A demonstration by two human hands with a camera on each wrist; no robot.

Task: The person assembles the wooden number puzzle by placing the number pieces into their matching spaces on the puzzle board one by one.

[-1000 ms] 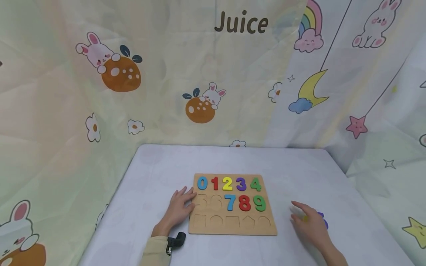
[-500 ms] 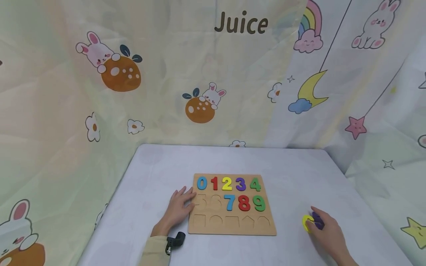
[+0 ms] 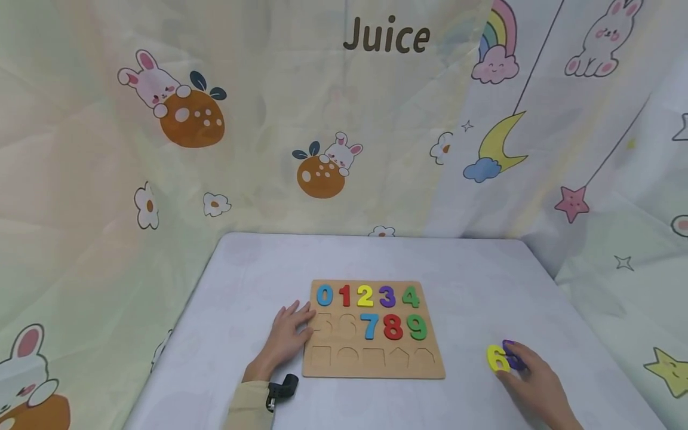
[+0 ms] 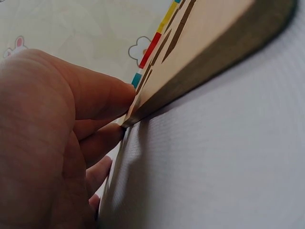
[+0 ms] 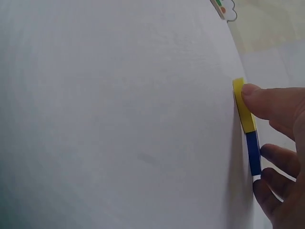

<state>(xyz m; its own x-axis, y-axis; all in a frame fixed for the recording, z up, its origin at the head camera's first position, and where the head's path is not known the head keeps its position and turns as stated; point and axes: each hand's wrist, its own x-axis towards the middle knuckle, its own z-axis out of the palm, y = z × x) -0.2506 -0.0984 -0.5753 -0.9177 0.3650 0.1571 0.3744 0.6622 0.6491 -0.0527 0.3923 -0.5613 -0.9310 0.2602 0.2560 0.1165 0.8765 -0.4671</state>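
Note:
A wooden number puzzle board [image 3: 374, 369] lies on the table. My left hand [image 3: 287, 334] rests at its left edge, fingers spread in the head view; the left wrist view shows the thumb [image 4: 102, 90] against the board's edge. To the right of the board, my right hand [image 3: 537, 376] holds a yellow number 6 [image 3: 491, 358] and a purple number piece [image 3: 517, 362] side by side, the purple one partly hidden by fingers. In the right wrist view the thumb touches the yellow 6 [image 5: 243, 107], and other fingertips are close to the purple piece [image 5: 254, 152].
Coloured numbers 0 to 4 fill the board's top row; a blue 7 [image 3: 369, 326], red 8 [image 3: 393, 327] and green 9 [image 3: 416, 327] sit below. Other recesses show bare wood. A patterned cloth [image 3: 258, 167] hangs behind the white table [image 3: 258, 263].
My right hand has drawn back to the right, and its thumb and index finger have come onto the yellow 6 and the purple piece. The left hand stays at the board's edge.

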